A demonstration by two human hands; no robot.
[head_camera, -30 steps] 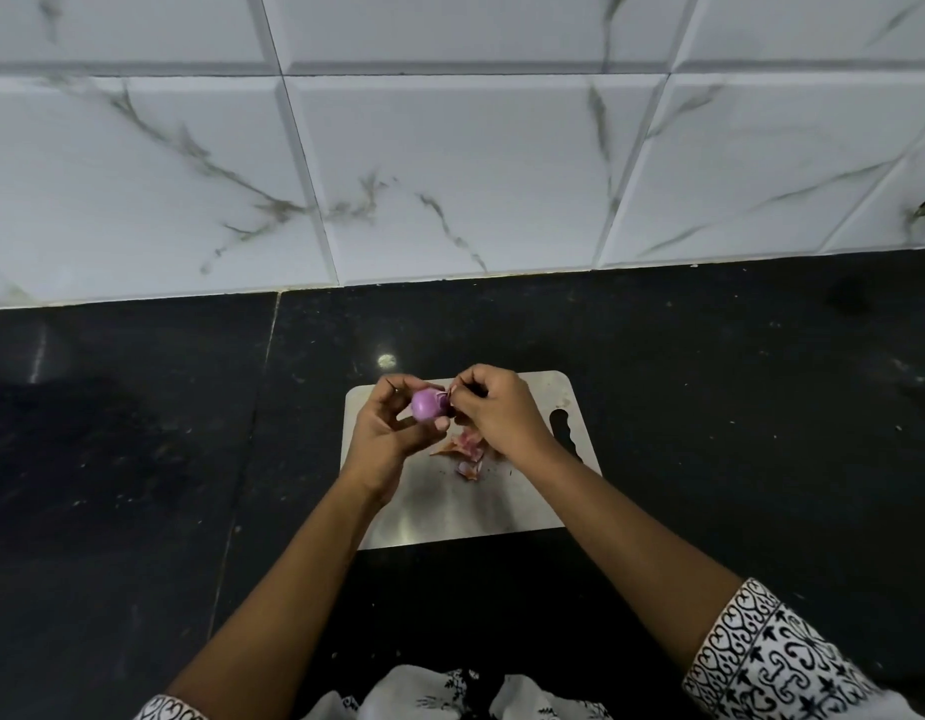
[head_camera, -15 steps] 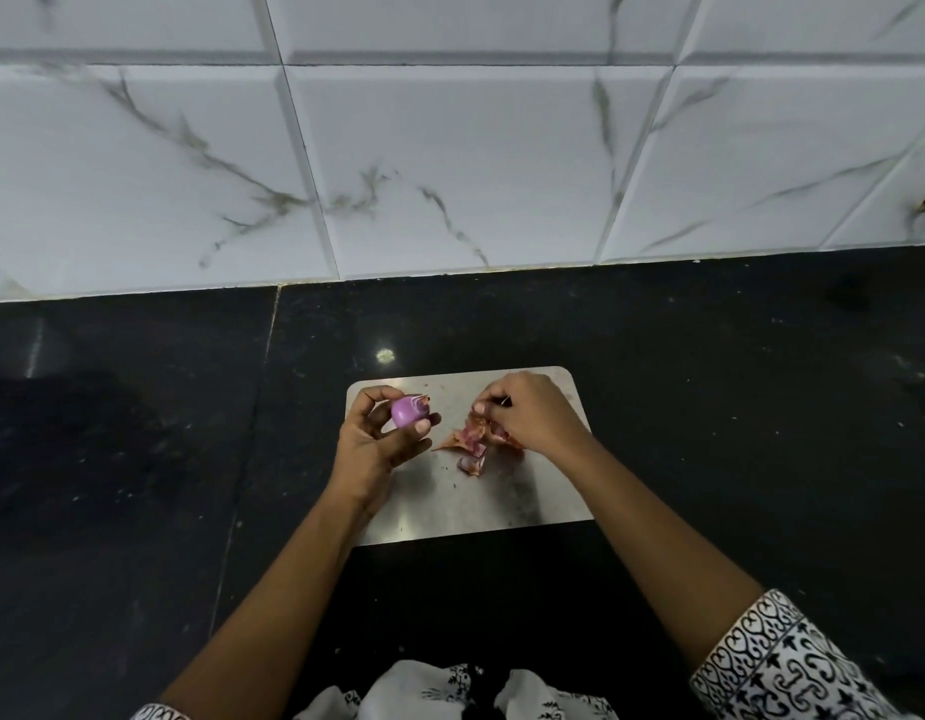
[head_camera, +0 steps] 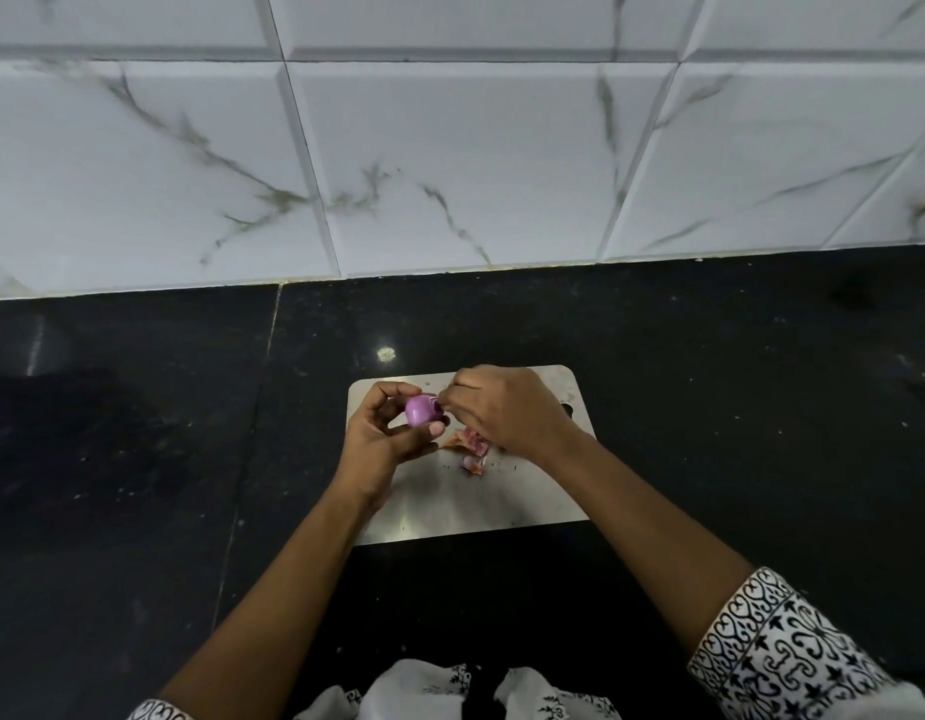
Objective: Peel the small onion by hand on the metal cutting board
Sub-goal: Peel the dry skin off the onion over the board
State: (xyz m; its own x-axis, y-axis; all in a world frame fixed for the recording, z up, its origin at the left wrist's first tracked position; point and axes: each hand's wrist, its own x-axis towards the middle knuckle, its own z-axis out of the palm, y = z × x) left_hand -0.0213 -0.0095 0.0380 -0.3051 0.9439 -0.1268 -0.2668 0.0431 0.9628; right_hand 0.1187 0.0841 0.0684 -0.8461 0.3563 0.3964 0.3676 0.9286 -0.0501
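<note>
A small purple onion (head_camera: 420, 410) sits between the thumb and fingers of my left hand (head_camera: 382, 439), held just above the metal cutting board (head_camera: 481, 504). My right hand (head_camera: 507, 407) is right beside it, its fingertips pinching at the onion's right end where a bit of skin shows. A small heap of pink and tan onion peels (head_camera: 471, 446) lies on the board under my right hand, partly hidden by it.
The board lies on a black stone counter (head_camera: 710, 407) with a seam at the left. A white marble-patterned tiled wall (head_camera: 450, 163) rises behind. Patterned white sleeves show at the bottom corners.
My right hand dropped to the peel heap half a second ago, away from the onion, and has now come back up to pinch at the onion's right end. The left hand kept holding the onion.
</note>
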